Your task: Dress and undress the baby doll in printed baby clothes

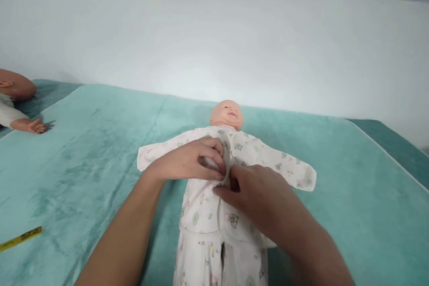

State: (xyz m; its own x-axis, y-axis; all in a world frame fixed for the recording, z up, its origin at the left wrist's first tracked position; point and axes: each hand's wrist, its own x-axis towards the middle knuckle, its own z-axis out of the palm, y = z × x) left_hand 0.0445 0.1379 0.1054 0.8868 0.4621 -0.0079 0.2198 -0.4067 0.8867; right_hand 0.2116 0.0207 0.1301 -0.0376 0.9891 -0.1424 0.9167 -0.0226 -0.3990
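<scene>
A baby doll (221,114) lies on its back, dressed in a white printed jacket (201,205) and matching printed trousers (194,259). Both sleeves stretch out sideways. My left hand (197,158) pinches the jacket's front edge at the doll's chest, fingers curled. Close beside it, my right hand (254,183) grips the other side of the same opening, with thumb and fingers pressed together. The cloth between the two hands is lifted slightly. A small round button (233,153) shows just above them. My fingers hide the exact spot being pinched.
A teal blanket (94,143) covers the surface beneath the doll. Another doll (20,85) lies partly in view at the left edge. A yellow strip with black marks (22,237) is at the lower left. Behind the surface rises a white wall (214,40).
</scene>
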